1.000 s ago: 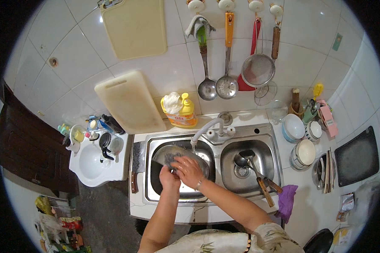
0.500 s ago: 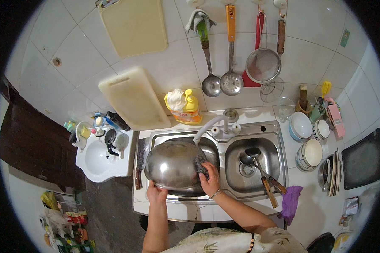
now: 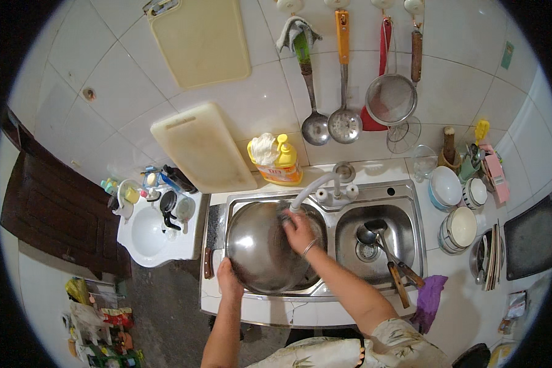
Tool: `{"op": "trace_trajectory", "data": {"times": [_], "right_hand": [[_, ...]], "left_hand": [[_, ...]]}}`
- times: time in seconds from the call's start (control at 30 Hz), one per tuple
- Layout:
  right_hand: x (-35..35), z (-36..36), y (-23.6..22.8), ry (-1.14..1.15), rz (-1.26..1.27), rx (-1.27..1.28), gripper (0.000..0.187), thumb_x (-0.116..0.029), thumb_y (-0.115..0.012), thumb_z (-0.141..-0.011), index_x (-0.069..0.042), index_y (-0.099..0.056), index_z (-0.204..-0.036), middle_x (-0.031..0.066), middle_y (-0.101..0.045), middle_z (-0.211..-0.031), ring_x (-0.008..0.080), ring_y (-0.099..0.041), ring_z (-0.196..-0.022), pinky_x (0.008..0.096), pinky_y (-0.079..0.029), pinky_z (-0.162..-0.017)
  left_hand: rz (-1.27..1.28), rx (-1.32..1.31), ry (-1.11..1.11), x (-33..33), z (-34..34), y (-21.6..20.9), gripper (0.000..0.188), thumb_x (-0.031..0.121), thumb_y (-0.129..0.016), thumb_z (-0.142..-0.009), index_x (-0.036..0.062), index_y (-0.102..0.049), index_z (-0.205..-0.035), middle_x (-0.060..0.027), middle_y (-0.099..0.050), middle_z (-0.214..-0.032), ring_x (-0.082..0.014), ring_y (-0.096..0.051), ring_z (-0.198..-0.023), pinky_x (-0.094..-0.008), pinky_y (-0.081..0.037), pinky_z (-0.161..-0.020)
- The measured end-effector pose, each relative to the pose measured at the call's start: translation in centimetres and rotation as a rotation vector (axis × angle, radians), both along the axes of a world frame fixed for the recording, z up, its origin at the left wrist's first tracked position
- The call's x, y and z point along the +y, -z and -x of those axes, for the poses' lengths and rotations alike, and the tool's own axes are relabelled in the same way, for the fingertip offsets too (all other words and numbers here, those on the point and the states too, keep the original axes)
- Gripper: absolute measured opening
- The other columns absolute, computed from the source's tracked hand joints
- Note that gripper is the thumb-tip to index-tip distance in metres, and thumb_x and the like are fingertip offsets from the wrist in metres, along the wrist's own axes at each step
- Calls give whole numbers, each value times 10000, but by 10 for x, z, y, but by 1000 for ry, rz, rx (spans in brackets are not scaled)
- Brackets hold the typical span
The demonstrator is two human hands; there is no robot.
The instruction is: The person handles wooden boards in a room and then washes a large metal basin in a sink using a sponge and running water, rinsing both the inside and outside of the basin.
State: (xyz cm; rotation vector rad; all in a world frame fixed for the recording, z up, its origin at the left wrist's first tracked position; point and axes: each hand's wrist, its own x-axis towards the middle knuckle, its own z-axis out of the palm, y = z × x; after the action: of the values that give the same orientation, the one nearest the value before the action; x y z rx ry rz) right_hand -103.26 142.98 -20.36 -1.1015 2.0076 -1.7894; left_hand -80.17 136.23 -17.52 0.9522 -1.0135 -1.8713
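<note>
Left fingers grip low; blurred right fingers reach forward.

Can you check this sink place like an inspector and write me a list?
Surface: white counter around a double metal sink; crack-like lines at the front.
Things in hand: metal bowl, bottom up over the sink's left half.
Clutter: two ladles in the right half; purple cloth, knife beside the sink.
Left hand: grips the bowl's near-left rim.
Right hand: blurred at the bowl's upper right, something dark at its fingers.
Cables: nothing seen.
Surroundings: tiled wall, hanging utensils, leaning cutting board, washbasin on the left.
</note>
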Motion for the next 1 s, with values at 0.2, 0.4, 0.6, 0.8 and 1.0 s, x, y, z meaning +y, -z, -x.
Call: {"op": "trace_trajectory", "data": {"times": [0.2, 0.4, 0.6, 0.8, 1.0], "right_hand": [[65, -59, 14, -162, -72, 138, 303, -54, -560, -742, -87, -551, -1043, 124, -504, -1130, 303, -462, -1071, 368, -364, -925], [26, 18, 67, 138, -77, -204, 278, -85, -514, -802, -55, -529, -1078, 135, -557, -1058, 280, -510, -1011, 337, -389, -873], [18, 4, -9, -82, -21, 161, 258, -99, -576, -734, -83, -582, -991, 125, -554, -1032, 291, -512, -984, 366, -404, -869], [22, 25, -1, -41, -245, -197, 224, -129, -556, -748, -91, -589, -967, 124, -586, -947, 295, -545, -916, 357, -428, -832], [19, -28, -64, -204, -148, 514, 220, -166, -570, -720, -88, -611, -922, 101, -588, -951, 295, -546, -897, 363, -427, -826]], "left_hand": [[-205, 200, -112, -10, 7, 15, 363, 262, -306, -903, -11, -485, -1061, -142, -496, -1105, -268, -482, -1010, -401, -374, -885], [-177, 33, 4, -11, -5, 14, 359, 266, -292, -922, 2, -473, -1082, -143, -501, -1111, -260, -480, -1021, -402, -366, -896], [312, -315, 169, -24, 17, 0, 216, 195, -494, -877, 17, -576, -787, 39, -505, -705, -56, -427, -650, -216, -362, -592], [555, -499, 442, -25, 17, -14, 233, 193, -508, -868, 13, -557, -729, 46, -472, -664, -47, -414, -633, -202, -354, -566], [418, -465, 458, -37, 21, 0, 242, 185, -502, -870, 8, -545, -712, 53, -434, -630, -44, -381, -600, -207, -327, -530]]}}
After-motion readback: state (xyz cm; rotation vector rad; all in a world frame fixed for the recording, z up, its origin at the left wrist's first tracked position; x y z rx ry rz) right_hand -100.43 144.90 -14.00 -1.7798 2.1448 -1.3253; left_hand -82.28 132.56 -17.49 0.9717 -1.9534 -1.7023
